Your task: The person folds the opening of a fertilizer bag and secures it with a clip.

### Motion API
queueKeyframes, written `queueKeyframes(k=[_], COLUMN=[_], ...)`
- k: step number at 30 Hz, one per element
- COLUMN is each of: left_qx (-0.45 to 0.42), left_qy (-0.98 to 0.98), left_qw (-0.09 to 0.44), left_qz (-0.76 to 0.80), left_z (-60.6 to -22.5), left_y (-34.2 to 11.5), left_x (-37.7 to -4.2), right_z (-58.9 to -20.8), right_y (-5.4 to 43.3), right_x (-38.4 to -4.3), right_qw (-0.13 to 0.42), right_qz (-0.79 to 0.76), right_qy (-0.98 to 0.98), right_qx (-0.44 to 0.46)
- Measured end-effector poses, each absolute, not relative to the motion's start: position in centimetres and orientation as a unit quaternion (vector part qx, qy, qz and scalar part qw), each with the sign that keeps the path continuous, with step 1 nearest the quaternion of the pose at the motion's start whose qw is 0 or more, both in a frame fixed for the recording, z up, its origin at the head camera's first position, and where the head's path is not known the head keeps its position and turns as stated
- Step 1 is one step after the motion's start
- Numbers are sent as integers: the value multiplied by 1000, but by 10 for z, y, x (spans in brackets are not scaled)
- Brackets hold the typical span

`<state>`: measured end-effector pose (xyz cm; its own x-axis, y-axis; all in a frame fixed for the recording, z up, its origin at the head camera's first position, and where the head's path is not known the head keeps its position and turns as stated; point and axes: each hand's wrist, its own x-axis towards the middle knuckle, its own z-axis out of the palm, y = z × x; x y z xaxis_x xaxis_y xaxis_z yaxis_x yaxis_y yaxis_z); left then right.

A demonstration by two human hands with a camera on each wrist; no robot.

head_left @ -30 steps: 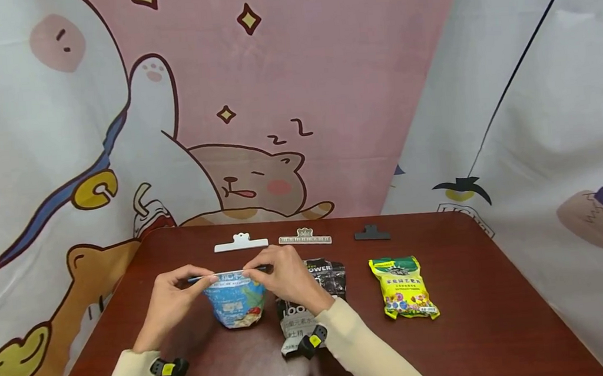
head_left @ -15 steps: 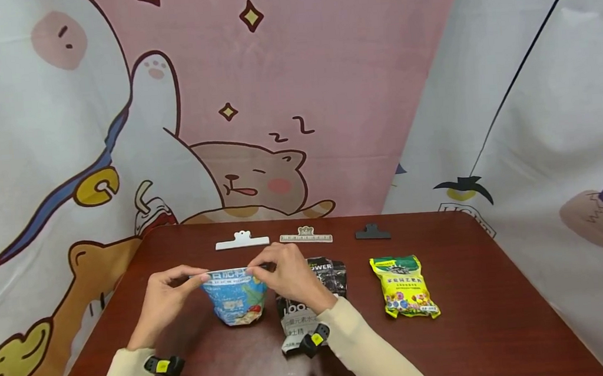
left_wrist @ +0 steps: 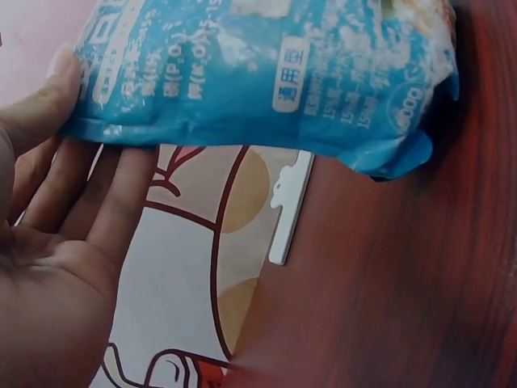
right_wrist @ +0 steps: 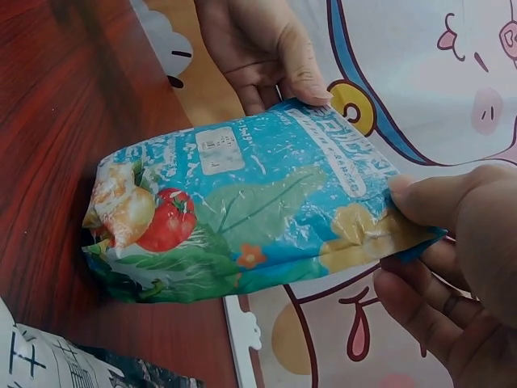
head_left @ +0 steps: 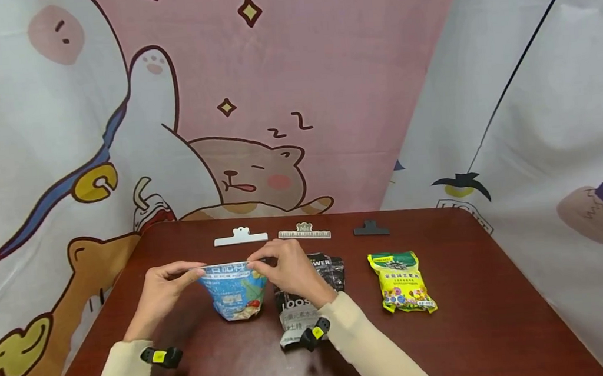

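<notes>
I've got left hand (head_left: 162, 288) and right hand (head_left: 289, 270) pinching the top corners of one blue bag (head_left: 233, 293), right between them. Three clips (head_left: 304, 234) beyond the grip; one black bag (head_left: 296, 309), one yellow bag (head_left: 403, 284) rightward, yellow only in head view.

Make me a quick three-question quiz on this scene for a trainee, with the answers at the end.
1. True or false: the left hand and the right hand both grip the blue bag near its top edge.
2. What colour is the rightmost clip in the head view? A) white B) green C) black
3. In the head view, how many other bags are to the right of the blue bag?

Key: 1. True. 2. C. 3. Two: the black-and-grey bag and the yellow bag.
</notes>
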<state>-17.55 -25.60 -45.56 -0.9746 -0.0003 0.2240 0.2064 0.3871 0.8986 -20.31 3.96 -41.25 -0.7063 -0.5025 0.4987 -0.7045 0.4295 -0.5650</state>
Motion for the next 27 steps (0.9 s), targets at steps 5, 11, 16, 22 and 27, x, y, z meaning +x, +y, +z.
queueKeyframes(k=[5,11,16,22,27], left_qx=[-50,-38,-40,-43,-40], left_qy=[-820,-824,-830,-827,-818], left_qw=[100,127,151,139,102], left_qz=[-561,-551,-536,-543,-564], left_z=[-458,-458,-455,-454,-457], left_y=[-257,-252,-249,-248,-253], left_x=[-179,-180,-179,-178,-178], right_z=[-411,-413,-413,-412,-413], right_y=[42,42,41,43,48], right_x=[-205,-206,-206,-206,-206], right_qw=[134,143,164,124,81], right_qz=[393,391,395,403,421], right_qy=[-839,-841,-833,-839,-840], right_qx=[351,345,352,344,333])
